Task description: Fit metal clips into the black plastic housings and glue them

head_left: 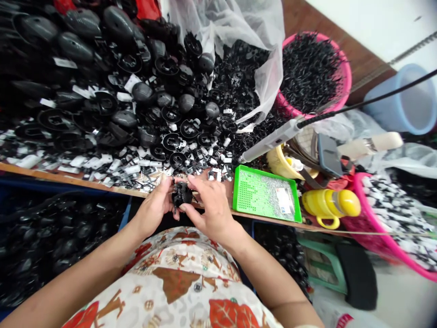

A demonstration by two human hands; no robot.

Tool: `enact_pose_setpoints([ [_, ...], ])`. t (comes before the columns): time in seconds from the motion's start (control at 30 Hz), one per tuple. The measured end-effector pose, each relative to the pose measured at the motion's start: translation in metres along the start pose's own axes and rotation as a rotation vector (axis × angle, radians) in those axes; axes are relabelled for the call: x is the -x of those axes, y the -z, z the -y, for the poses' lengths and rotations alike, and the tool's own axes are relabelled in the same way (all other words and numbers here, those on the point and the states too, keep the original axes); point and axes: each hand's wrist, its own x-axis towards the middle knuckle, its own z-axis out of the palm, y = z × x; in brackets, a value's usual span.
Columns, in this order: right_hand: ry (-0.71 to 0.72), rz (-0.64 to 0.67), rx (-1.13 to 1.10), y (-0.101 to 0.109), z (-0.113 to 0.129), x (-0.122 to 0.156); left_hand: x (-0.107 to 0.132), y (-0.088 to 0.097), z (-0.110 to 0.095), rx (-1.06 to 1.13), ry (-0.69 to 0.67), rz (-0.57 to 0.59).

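Observation:
Near the front edge of the bench, a small black plastic part (pixel 182 194) is held between both hands. My left hand (pixel 157 202) grips it from the left, thumb on top and fingers curled beneath. My right hand (pixel 212 205) closes on its right side, thumb and fingertips against it. The part's exact kind cannot be made out. Just beyond lie thin metal-coloured pins (pixel 150 179) and white-and-black small pieces (pixel 131 167). Round black shells (pixel 189 128) are heaped farther back.
A green tray (pixel 235 193) with small clear pieces sits to the right, a grey electric screwdriver (pixel 269 142) above it. Beyond are a yellow bottle (pixel 324 202), a pink basket (pixel 347 75) of black parts and another pink basket (pixel 382 232). A green stool (pixel 332 259) stands below.

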Motion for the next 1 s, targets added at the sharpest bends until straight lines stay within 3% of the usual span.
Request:
enact_pose_setpoints([
  [0.23,0.047,0.003,0.034,-0.01,-0.007,-0.001,0.003,-0.004,0.0,-0.257,-0.06,-0.029],
  [0.37,0.082,0.008,0.012,-0.009,-0.006,0.002,0.001,-0.004,-0.002,-0.29,-0.059,-0.068],
  [0.53,-0.023,-0.262,-0.146,-0.002,-0.008,0.003,0.002,0.005,-0.001,-0.293,-0.049,-0.01],
  [0.63,-0.027,-0.237,-0.233,-0.001,-0.01,0.003,0.006,0.007,0.002,-0.488,-0.207,0.072],
  [0.73,0.072,-0.172,-0.27,0.0,-0.011,0.003,0.009,0.007,0.003,-0.677,-0.352,0.129],
  [0.93,0.197,-0.215,-0.307,0.001,-0.011,0.001,0.009,0.012,0.002,-0.947,-0.702,0.191],
  [1.0,0.189,-0.2,-0.332,0.0,-0.014,-0.002,0.009,0.012,-0.001,-1.013,-0.752,0.206],
])
